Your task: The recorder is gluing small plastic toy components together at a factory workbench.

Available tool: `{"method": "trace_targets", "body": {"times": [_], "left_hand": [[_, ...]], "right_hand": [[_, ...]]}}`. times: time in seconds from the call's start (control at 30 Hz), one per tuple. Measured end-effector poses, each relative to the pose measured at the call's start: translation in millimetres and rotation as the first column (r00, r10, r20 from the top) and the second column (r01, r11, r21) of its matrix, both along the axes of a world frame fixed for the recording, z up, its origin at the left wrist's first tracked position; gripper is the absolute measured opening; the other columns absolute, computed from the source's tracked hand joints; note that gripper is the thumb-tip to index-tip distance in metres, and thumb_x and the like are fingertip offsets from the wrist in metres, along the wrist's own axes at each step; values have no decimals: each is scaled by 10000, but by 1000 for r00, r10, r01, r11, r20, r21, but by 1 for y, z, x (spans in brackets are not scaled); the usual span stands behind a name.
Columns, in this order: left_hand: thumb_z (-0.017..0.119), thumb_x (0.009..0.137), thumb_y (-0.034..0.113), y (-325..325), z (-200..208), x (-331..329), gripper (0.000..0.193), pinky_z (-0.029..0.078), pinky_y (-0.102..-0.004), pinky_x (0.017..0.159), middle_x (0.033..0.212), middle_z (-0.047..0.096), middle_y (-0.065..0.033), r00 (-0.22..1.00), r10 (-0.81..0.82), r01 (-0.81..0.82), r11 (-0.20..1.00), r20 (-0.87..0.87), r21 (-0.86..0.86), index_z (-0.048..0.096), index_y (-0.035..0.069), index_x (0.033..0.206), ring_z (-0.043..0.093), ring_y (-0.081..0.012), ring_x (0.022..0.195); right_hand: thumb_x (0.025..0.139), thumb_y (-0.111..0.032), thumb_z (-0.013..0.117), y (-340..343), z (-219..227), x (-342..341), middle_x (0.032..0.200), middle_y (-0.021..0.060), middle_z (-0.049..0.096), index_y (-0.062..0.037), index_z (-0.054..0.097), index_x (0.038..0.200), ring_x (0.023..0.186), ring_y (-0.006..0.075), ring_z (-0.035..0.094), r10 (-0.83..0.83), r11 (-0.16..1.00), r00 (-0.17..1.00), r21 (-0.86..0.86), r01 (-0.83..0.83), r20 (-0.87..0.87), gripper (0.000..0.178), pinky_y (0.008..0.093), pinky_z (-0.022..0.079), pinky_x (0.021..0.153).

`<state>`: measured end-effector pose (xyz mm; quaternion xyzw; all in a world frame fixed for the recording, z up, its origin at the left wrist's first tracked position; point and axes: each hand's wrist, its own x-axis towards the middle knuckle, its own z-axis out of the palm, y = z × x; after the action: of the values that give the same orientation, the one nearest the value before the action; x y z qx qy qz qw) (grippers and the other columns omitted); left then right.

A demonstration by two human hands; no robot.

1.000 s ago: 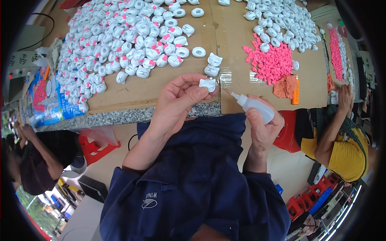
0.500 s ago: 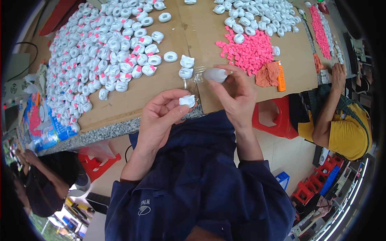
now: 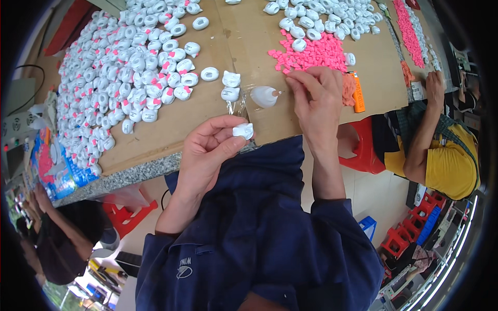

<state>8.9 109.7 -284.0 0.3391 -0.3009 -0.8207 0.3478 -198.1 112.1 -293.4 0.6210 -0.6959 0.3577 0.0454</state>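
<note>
My left hand [image 3: 210,147] holds a small white cat-head piece [image 3: 243,131] between thumb and fingers, over the table's front edge. My right hand [image 3: 322,103] reaches to the near side of a heap of pink bow-shaped pieces [image 3: 316,53]. Its thumb and forefinger are drawn together at the heap's edge; whatever lies between the tips is too small to make out. Left of that hand, a translucent squeeze bottle [image 3: 263,96] with a narrow tip lies on the cardboard. Two more white cat-head pieces, one of them a cat head [image 3: 231,79] with ears showing, sit beyond my left hand.
White pieces [image 3: 140,62], many with pink bows, cover the table's left side. Plain white pieces [image 3: 321,18] lie beyond the pink heap. An orange stick-like item [image 3: 358,93] and an orange-pink lump [image 3: 348,89] are beside my right hand. A person in yellow [image 3: 451,166] works at right.
My right hand has put the squeeze bottle down on the cardboard and moved right and away from me to the pink heap. My left hand still holds the white piece, almost unmoved.
</note>
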Motion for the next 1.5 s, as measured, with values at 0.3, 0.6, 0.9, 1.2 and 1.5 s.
{"method": "trace_targets", "body": {"times": [0.3,0.6,0.9,1.2,1.5], "left_hand": [[570,805,-62,0,-8,-4,274,470,-226,813,994,606,-88,1000,4,-3,997,8,-74,523,-38,1074,578,-116,930],[557,807,-75,4,-10,-6,279,468,-235,830,1026,587,-92,1000,-9,15,982,28,-189,524,-45,1082,571,-129,956],[555,804,-77,10,-10,-9,245,499,-216,717,1075,561,-106,993,-23,57,951,115,-304,563,-34,1045,586,-148,917],[570,777,-103,12,-13,-9,191,535,-247,740,1044,561,-146,940,90,125,806,329,-578,613,-38,952,588,-178,909],[592,759,-97,9,-11,-4,197,539,-242,712,1002,588,-148,922,139,135,759,360,-637,627,-22,938,590,-170,886]], "right_hand": [[840,32,522,49,21,30,819,48,587,39,554,875,676,68,524,44,982,602,76,-173,798,48,173,410,583],[809,3,594,54,25,42,786,76,632,30,528,958,623,66,546,-56,907,401,214,-362,914,166,166,410,512],[739,12,666,55,18,36,768,51,615,14,585,907,636,64,535,-21,894,455,220,-390,890,187,169,400,538],[697,15,674,51,6,45,732,50,605,-8,644,768,650,131,525,167,964,661,21,-266,731,80,234,393,543],[715,42,664,52,4,48,795,66,596,21,619,797,716,115,537,154,944,628,73,-320,763,96,213,405,590]]}}
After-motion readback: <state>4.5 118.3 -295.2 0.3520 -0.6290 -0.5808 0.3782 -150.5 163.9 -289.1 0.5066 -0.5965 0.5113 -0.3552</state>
